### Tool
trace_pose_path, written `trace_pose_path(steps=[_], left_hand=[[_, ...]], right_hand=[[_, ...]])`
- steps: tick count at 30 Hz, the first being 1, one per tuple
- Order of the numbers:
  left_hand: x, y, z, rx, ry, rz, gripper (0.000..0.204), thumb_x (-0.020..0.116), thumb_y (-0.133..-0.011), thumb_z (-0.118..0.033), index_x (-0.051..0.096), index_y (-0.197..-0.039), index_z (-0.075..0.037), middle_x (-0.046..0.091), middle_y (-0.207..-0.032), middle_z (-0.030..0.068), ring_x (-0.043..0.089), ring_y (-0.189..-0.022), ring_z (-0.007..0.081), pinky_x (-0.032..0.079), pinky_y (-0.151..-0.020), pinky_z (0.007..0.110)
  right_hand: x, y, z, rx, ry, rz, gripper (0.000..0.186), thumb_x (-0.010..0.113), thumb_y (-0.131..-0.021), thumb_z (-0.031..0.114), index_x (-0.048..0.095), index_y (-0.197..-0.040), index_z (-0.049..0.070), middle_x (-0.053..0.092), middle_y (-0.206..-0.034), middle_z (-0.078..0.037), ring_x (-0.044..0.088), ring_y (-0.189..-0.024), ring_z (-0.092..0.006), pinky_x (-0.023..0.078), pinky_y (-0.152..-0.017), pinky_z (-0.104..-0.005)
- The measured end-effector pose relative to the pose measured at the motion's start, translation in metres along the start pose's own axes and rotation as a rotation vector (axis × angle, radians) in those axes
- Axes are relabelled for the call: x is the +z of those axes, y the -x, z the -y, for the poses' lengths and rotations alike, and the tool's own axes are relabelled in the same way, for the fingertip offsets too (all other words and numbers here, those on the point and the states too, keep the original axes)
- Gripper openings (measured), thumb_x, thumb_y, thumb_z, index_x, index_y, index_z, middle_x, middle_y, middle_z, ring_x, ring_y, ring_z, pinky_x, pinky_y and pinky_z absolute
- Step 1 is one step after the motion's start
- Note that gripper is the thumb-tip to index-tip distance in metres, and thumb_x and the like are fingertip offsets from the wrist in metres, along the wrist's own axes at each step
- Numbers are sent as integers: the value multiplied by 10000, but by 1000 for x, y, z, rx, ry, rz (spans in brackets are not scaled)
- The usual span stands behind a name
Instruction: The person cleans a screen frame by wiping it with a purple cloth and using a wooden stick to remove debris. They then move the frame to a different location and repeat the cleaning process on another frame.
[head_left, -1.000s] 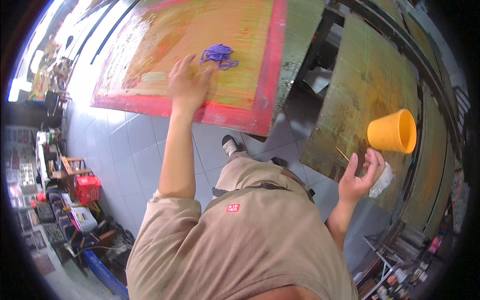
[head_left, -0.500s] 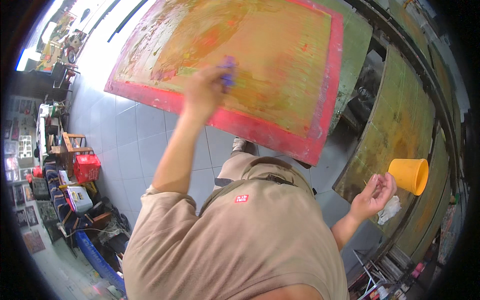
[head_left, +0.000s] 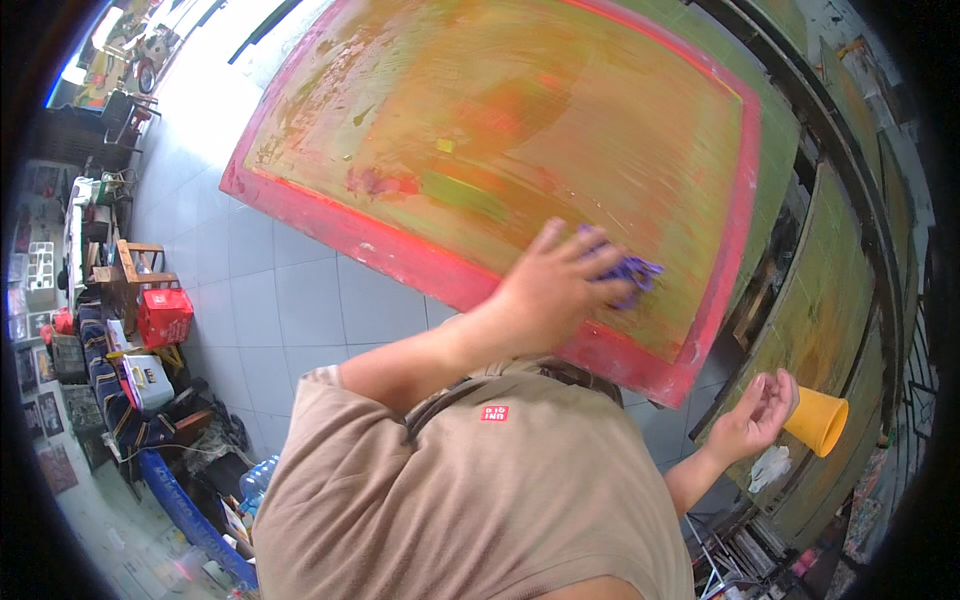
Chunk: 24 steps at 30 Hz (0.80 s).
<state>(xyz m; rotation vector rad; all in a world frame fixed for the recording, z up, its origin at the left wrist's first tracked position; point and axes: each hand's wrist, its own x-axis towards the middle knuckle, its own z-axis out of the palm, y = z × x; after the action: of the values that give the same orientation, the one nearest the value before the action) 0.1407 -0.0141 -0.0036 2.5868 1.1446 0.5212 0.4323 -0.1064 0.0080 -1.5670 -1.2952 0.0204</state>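
We look down from up on the head, with the shirt [head_left: 480,490] close below us and the pink-edged board [head_left: 600,130] farther ahead; our wide, round view bends straight lines and has black corners

Olive and ochre are spread across the upper-middle panel [head_left: 570,130], streaked with orange and edged by a pinkish-red border [head_left: 315,231]! Right of centre, vivid purple is flashed by the bundle [head_left: 640,272]. At lower right, warm yellow is worn by the cup [head_left: 823,423]; bottom centre, plain tan is carried by the shirt [head_left: 490,490], broken by a red label [head_left: 494,413]; at left, grey tiles [head_left: 305,300] are gridded with darker lines.
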Motion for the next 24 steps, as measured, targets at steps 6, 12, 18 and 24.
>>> trace_pose_path(steps=[6,12,18,24], left_hand=[[-74,63,122,-536,-142,-92,408,582,-784,-54,569,-1171,-184,516,-1268,108,452,-1229,293,304,-1029,480],[-106,103,189,-937,-502,-199,551,544,-887,-331,389,-1371,-119,343,-1423,186,302,-1327,364,225,-1044,583],[-60,46,104,-385,-168,66,868,490,-840,-604,233,-1430,-22,186,-1489,227,125,-1387,411,116,-1066,621],[-63,31,57,200,43,533,950,463,-777,-701,288,-1410,-14,232,-1475,224,162,-1385,392,131,-1073,594]], right_hand=[[40,1,11,57,-94,32,239,555,-898,8,526,-1129,-45,519,-1067,-67,517,-894,-134,443,-782,-257],[89,2,49,20,-146,208,260,557,-857,-54,534,-1116,-33,495,-1123,-104,511,-875,-154,445,-785,-272],[100,14,51,120,-115,144,263,578,-817,-57,555,-1075,-16,501,-1120,-98,520,-858,-147,447,-776,-264],[93,15,50,140,-136,13,226,594,-807,-56,569,-1026,-5,515,-1060,-83,516,-812,-118,431,-727,-239]])
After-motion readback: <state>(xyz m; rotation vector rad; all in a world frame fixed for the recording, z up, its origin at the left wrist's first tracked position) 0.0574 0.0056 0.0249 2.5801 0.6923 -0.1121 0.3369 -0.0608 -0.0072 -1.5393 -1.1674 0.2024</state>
